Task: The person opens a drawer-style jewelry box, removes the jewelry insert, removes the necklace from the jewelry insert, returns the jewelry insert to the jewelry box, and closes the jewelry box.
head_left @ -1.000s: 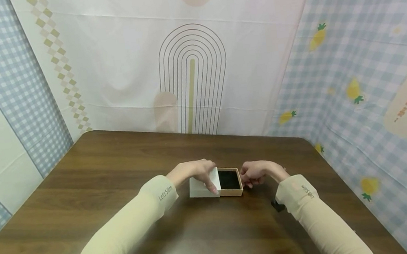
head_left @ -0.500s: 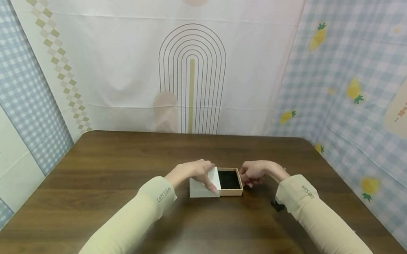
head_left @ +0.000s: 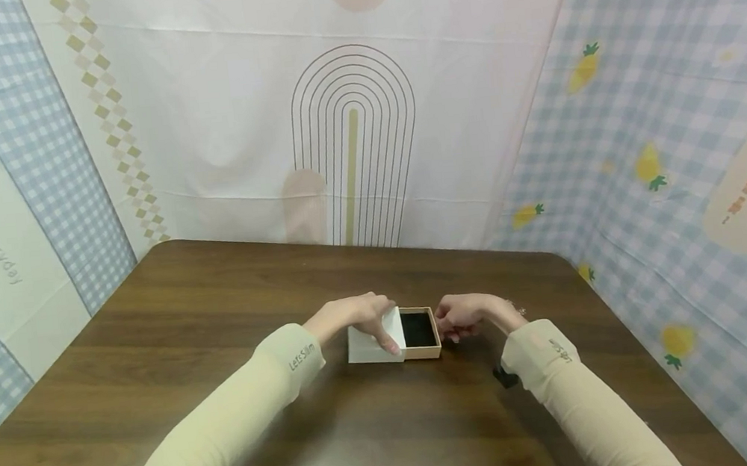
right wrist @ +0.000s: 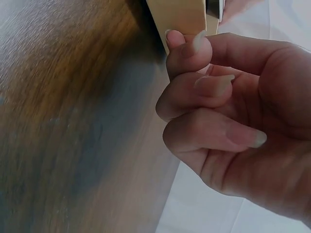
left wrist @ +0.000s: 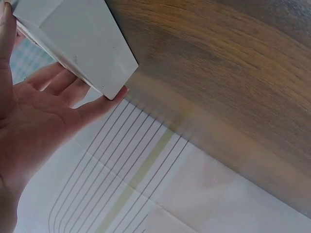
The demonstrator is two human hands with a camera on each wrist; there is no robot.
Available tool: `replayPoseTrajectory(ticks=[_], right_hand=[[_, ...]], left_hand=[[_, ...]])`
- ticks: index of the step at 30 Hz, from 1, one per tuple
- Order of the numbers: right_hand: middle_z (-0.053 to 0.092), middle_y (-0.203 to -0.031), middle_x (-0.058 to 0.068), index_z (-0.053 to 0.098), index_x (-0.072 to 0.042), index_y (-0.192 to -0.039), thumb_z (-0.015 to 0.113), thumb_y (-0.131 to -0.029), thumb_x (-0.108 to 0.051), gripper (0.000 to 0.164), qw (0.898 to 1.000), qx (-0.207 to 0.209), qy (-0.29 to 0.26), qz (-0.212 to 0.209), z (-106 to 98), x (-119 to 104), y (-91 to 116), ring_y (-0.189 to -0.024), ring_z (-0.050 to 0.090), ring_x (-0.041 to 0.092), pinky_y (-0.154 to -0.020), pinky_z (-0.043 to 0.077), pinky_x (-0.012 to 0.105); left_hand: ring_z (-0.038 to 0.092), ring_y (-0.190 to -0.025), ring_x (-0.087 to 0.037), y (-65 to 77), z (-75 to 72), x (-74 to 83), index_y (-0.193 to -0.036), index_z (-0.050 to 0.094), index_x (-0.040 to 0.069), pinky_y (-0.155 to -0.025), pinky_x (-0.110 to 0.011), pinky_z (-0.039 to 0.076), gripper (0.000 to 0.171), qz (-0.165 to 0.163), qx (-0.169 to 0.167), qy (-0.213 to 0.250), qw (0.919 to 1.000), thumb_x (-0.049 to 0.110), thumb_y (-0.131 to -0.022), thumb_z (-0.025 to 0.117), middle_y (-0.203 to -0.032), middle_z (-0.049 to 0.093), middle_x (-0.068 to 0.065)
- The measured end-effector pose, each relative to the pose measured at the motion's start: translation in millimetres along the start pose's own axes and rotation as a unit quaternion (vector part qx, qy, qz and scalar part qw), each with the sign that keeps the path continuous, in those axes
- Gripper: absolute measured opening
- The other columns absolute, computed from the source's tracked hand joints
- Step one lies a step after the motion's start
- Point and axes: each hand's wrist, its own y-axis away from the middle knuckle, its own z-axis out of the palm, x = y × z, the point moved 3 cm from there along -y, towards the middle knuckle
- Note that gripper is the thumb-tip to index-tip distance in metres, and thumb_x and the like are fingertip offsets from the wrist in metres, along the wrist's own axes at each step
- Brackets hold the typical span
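A small drawer-style box lies on the table, with its white sleeve [head_left: 366, 348] at left. The tan inner tray [head_left: 422, 353] with a black interior sticks out of the sleeve's right side. My left hand [head_left: 370, 319] grips the sleeve from above, thumb on the near part and fingers at the far side. In the left wrist view the fingers [left wrist: 73, 87] lie along the sleeve's edge. At the tray's outer end, my right hand [head_left: 457, 316] has its fingers curled, with thumb and index fingertips right at the tan end wall [right wrist: 180, 17].
The brown wooden table [head_left: 250, 282] extends around the box. A white printed cloth [head_left: 215, 128] hangs behind its back edge, and a blue checked cloth [head_left: 656, 221] hangs on the right. A dark object [head_left: 505, 377] shows beneath the right cuff.
My right hand and the inner tray have shifted slightly left, so a little less of the tray shows outside the sleeve. My left hand and the sleeve stay in place.
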Motion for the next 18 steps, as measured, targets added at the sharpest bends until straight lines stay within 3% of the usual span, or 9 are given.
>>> replayPoseTrajectory(ticks=[18], right_hand=[[0.055,-0.055,-0.001,0.065,0.000,-0.079,0.049,-0.092,-0.010,0.023,1.000,0.016,0.026,0.007,3.6,-11.5,-7.8,-0.044,0.041,0.009,-0.039,0.032,0.022]], left_hand=[[0.055,-0.088,-0.012,1.0,-0.3,-0.1,-0.142,0.044,0.006,-0.077,-0.025,0.048,0.095,-0.003,-0.008,0.000,1.0000,0.051,-0.069,0.082,-0.101,0.063,-0.002]])
